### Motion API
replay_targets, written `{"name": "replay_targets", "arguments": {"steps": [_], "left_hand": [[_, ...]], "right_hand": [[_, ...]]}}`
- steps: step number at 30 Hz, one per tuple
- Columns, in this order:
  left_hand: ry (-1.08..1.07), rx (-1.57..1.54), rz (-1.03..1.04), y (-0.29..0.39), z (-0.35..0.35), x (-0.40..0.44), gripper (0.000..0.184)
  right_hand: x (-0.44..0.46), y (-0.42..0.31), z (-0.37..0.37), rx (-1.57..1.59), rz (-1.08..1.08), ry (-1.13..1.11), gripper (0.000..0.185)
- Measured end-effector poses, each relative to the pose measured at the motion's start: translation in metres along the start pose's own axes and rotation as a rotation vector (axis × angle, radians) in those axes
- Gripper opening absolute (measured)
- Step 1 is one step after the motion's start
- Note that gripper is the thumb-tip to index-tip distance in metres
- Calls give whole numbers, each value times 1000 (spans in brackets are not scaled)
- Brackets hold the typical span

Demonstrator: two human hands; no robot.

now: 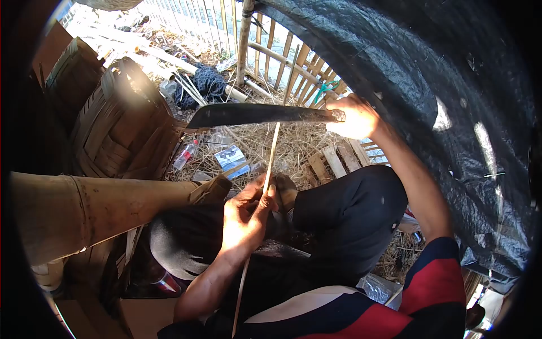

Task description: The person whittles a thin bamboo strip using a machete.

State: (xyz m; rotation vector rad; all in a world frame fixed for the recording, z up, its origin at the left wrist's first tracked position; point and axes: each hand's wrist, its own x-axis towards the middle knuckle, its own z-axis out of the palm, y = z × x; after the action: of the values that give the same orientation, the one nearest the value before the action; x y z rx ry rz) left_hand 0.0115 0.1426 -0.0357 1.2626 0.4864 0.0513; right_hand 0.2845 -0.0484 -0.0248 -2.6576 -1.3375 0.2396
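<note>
My right hand [355, 117] is wrapped round the handle of a long machete [254, 114], its dark blade pointing left across the view. Below it my left hand [248, 212] pinches a thin bamboo strip [272, 152] between thumb and fingers. The strip's upper end meets the lower edge of the blade, and its lower part runs down past my left forearm to the bottom of the view. Both hands are in front of my bent legs in dark trousers [350, 220].
A thick bamboo pole [113, 212] juts in from the left, below woven baskets [121, 118]. Straw and litter cover the ground, with wooden slats [334, 161] beyond my knee. A bamboo fence [276, 56] stands ahead; black plastic sheeting [440, 73] hangs at the right.
</note>
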Motion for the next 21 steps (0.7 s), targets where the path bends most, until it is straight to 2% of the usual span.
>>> {"name": "replay_targets", "arguments": {"steps": [1,3,5,6,7,9,10,13,14,15,17,18,21], "left_hand": [[-12,-15,0,-3,-3,-1,36],[-22,-30,2,-5,-6,-2,36],[-35,-5,-25,-3,-9,-3,36],[-37,-6,-25,-3,-9,-4,36],[-38,1,-46,-2,-8,-3,36],[-36,12,-67,-2,-5,-1,36],[-50,6,-15,-6,-4,-1,36],[-52,2,24,-4,0,0,35],[-46,31,-30,1,1,0,35],[-40,58,-83,5,3,0,35],[-33,43,-84,11,8,1,35],[-29,27,-82,14,11,2,35],[-40,26,-59,14,17,5,33]], "right_hand": [[-4,-5,1,1,11,102,45],[-2,-14,-1,9,56,64,46],[5,-25,1,65,-5,-140,45],[-2,-43,-3,55,-145,46,41],[0,-55,-11,56,-144,46,41],[10,-76,-25,91,-185,-253,37],[17,-82,-28,77,-157,-397,36],[21,-79,-26,19,-229,-361,36],[18,-73,-25,95,-267,-259,33],[15,-55,-16,97,-270,-261,33],[14,-17,9,230,-286,-10,32],[16,-24,-11,178,-147,-229,32],[8,-2,-11,149,-61,-171,33]]}}
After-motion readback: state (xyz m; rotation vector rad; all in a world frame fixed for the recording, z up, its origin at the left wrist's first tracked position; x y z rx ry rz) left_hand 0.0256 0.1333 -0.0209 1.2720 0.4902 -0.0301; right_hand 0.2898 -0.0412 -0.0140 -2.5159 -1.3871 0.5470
